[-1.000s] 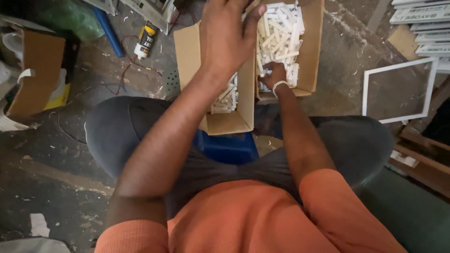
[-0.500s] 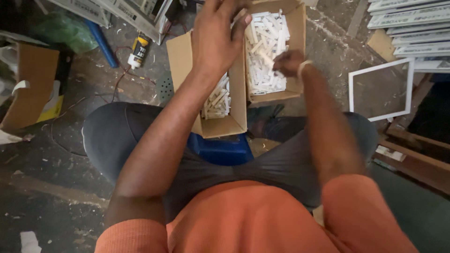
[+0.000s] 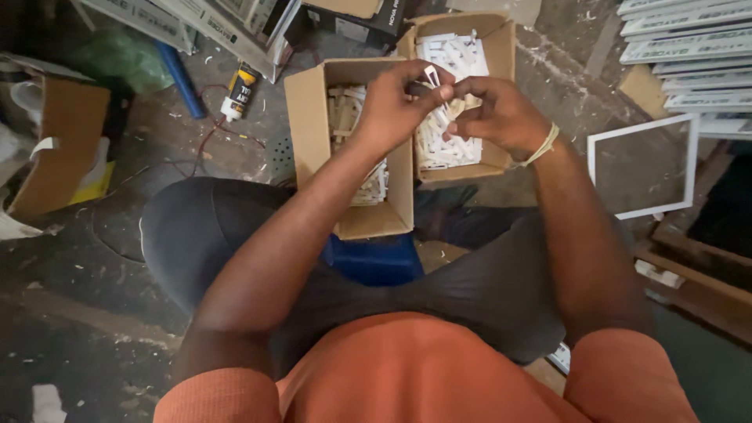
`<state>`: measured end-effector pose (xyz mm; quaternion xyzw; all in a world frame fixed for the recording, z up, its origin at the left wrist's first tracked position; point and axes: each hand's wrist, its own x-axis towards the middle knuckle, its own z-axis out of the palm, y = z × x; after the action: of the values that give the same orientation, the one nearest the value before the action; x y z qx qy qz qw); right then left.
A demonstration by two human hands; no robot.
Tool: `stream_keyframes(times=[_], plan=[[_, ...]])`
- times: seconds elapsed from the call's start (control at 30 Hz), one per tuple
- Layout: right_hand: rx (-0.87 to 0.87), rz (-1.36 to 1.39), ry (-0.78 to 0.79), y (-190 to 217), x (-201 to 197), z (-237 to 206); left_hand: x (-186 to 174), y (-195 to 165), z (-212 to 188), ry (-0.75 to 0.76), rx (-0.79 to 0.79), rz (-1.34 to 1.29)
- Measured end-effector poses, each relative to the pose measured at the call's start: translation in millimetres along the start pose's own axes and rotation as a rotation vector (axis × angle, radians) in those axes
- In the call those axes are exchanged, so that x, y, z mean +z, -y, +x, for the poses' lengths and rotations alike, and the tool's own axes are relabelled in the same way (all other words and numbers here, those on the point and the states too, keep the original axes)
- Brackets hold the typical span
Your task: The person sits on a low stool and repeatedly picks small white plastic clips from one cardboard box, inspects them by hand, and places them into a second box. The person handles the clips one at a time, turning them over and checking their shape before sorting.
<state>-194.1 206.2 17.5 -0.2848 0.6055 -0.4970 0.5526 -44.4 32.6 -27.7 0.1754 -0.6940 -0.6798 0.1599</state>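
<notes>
My left hand [image 3: 395,106] and my right hand [image 3: 501,113] meet above two open cardboard boxes. Both hands pinch small white plastic pieces [image 3: 435,82] between the fingertips, held over the gap between the boxes. The left box [image 3: 309,125] holds several pale, cream-coloured plastic pieces. The right box [image 3: 501,47] is filled with several white plastic pieces. A pale band circles my right wrist. I sit with my knees apart, in dark trousers and an orange shirt.
A blue stool [image 3: 372,258] shows between my legs. A white rectangular frame [image 3: 646,164] lies on the floor at right, beside stacked white frames [image 3: 685,55]. A glue bottle [image 3: 239,92] and a blue pipe [image 3: 180,78] lie at upper left. Another cardboard box [image 3: 59,145] stands far left.
My left hand has drawn back from over the boxes and my right hand has lifted out of the right box; the two now meet, holding white pieces together.
</notes>
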Motion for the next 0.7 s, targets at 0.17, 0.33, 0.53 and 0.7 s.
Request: stream_keyframes(times=[0.17, 0.33, 0.53, 0.7], plan=[[-0.006, -0.048, 0.037, 2.4, -1.5, 6.5, -11.0, -1.9, 10.1, -0.235, -0.039, -0.019], [-0.241, -0.19, -0.217, 26.3, 9.3, -5.8, -11.4, -15.2, 6.4, -0.232, -0.208, -0.202], [-0.498, -0.298, -0.483, 18.8, 31.6, -12.2, 9.0, -24.8, -3.4, -0.105, -0.075, 0.169], [-0.488, -0.404, -0.5, 8.0, 34.3, -9.5, 7.2, -30.1, -2.2, -0.075, -0.085, -0.137]])
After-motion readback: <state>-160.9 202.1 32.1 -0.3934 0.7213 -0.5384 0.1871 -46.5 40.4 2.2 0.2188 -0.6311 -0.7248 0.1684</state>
